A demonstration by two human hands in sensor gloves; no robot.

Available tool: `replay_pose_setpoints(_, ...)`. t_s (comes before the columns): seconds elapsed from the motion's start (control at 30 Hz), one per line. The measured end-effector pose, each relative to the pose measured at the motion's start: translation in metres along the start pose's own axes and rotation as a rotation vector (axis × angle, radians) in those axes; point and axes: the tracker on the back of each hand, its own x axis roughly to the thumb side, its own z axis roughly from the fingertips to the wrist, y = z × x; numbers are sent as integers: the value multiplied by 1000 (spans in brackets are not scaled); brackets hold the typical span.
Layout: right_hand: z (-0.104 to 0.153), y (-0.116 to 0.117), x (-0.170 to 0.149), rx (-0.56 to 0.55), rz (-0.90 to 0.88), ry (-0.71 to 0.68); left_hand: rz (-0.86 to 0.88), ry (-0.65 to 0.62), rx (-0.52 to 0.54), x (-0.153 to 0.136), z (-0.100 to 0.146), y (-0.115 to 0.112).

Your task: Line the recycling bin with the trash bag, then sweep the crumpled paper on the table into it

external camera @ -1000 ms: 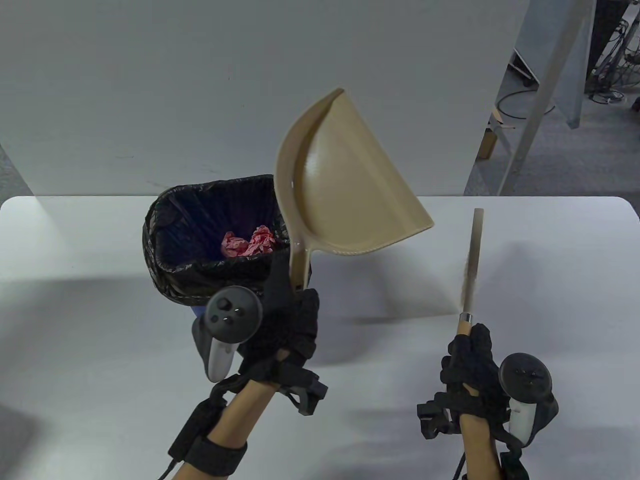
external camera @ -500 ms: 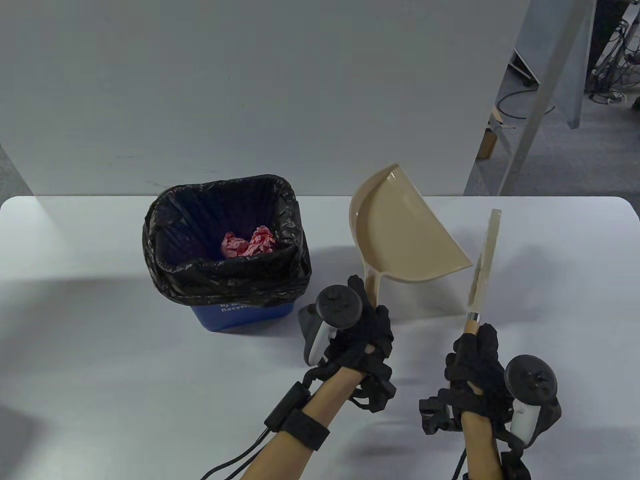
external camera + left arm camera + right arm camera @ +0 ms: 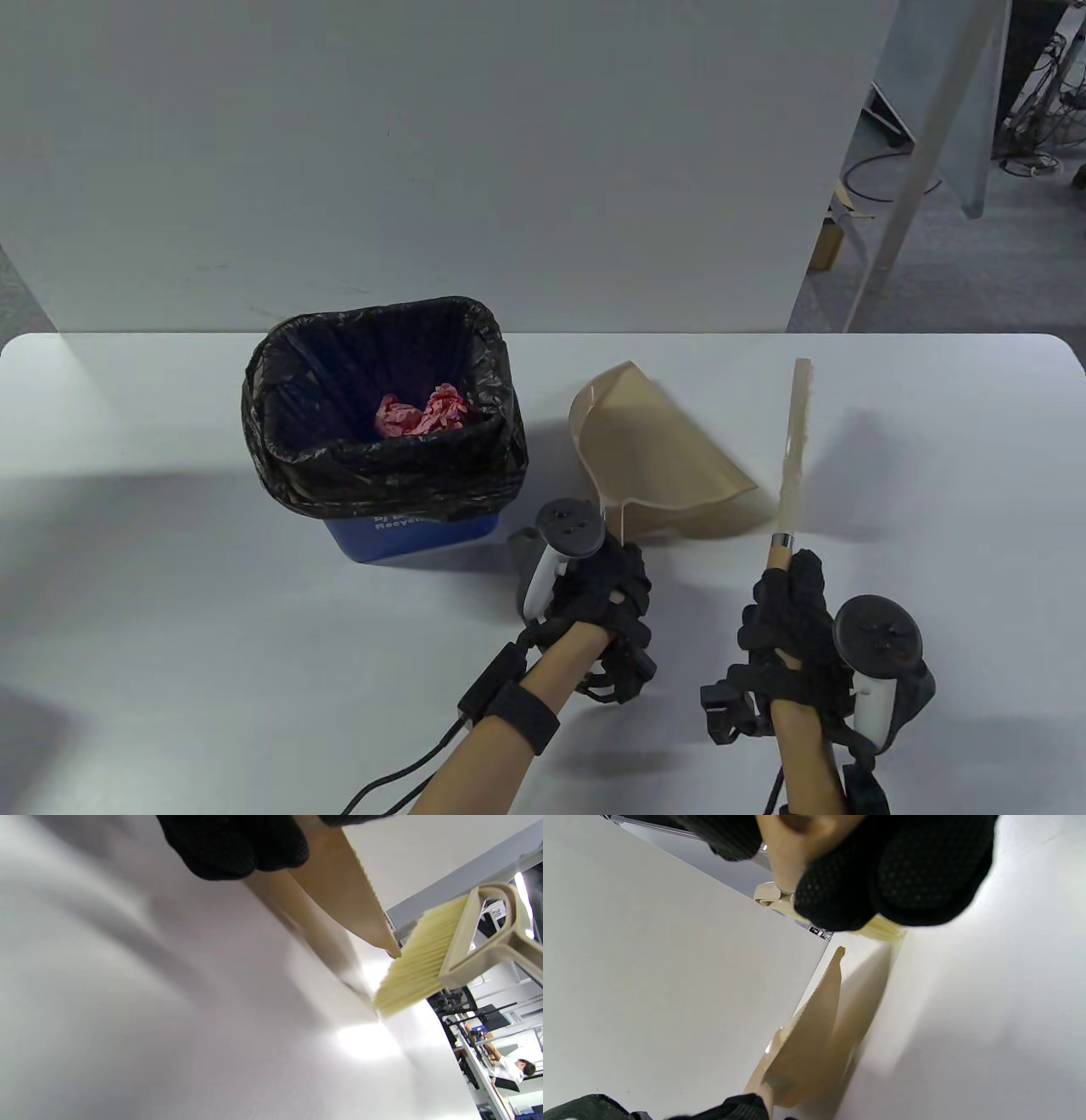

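The blue recycling bin (image 3: 416,535) stands at the table's middle left, lined with a black trash bag (image 3: 382,488). Red crumpled paper (image 3: 422,413) lies at its bottom. My left hand (image 3: 607,594) grips the handle of a tan dustpan (image 3: 657,454), which hangs low over the table just right of the bin; its underside (image 3: 339,882) shows in the left wrist view. My right hand (image 3: 785,607) holds the wooden handle of a hand brush (image 3: 795,450), bristles (image 3: 418,961) pointing down beside the dustpan's edge (image 3: 814,1027).
A white table (image 3: 170,611) spreads under everything. A grey partition wall (image 3: 424,153) rises behind its far edge. Cables and furniture legs (image 3: 899,170) stand on the floor at the far right.
My left hand has swung the dustpan from over the bin's right rim down and to the right, close to the table. The brush in my right hand has barely shifted.
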Motion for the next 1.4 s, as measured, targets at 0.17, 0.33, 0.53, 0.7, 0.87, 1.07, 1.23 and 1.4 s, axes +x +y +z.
replay_pose_setpoints(0.17, 0, 2, 1, 6, 12, -8, -67, 5, 6, -3, -4, -3)
replay_pose_setpoints(0.33, 1, 3, 1, 12, 16, -11, -32, -5, -41, -5, -4, -5)
replay_pose_setpoints(0.53, 1, 3, 1, 13, 15, -12, 126, -66, -232, -4, -5, -10)
replay_pose_setpoints(0.7, 1, 3, 1, 16, 14, -12, 103, -67, -162, -7, -1, -6)
replay_pose_setpoints(0.87, 1, 5, 2, 22, 29, -23, -29, -143, 47, -3, 17, 9)
replay_pose_setpoints(1.07, 4, 8, 9, 8, 151, -102, -354, -260, -51, 11, 52, 35)
replay_pose_setpoints(1.23, 5, 20, 16, 51, 241, -178, -669, -306, -23, -2, 88, 64)
replay_pose_setpoints(1.4, 5, 38, 20, 119, 381, -211, -648, -300, -6, -29, 114, 91)
